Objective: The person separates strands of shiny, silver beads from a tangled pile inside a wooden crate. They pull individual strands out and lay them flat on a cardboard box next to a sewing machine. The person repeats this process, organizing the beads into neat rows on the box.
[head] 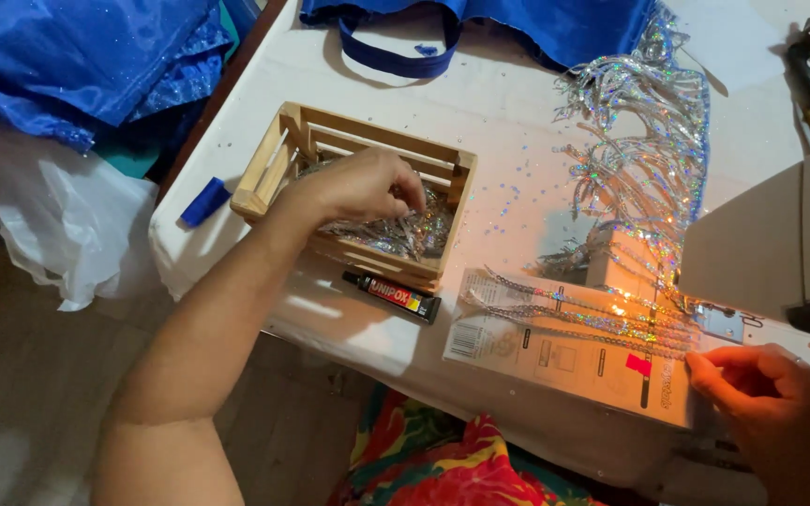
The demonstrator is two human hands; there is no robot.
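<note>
Pinched together, the fingertips of my left hand (367, 187) are down inside the small wooden crate (269, 169), closing on the heap of holographic silver strips (419, 234) that fills it. Whether I have one strip or a few between thumb and forefinger I cannot tell; the knuckles hide the tips.

From the head camera, which is the only view, everything else sits around that crate. Just in front of it, almost touching its near slat, lies a black glue tube (394, 295). To its right a flat printed cardboard sheet (555, 361) rests on the white tablecloth (499, 103), with several strips laid across it in rows. My right hand (771, 403) is at the far right end of that sheet, fingers curled and closed on its edge or on a strip end there; the exact contact is too dim to make out. Beyond the sheet, further right of the crate, a long fringe of the same silver strips (649, 159) trails up the cloth, and loose sequins are scattered between. A blue scrap (204, 201) lies left of the crate; blue fabric (517, 23) lies behind it.

I judge these strips featherlight, limp and slick, likely to cling together and to crease if squeezed hard. Best taken by one end with a light fingertip pinch, lifting slowly so the neighbours drop away.
</note>
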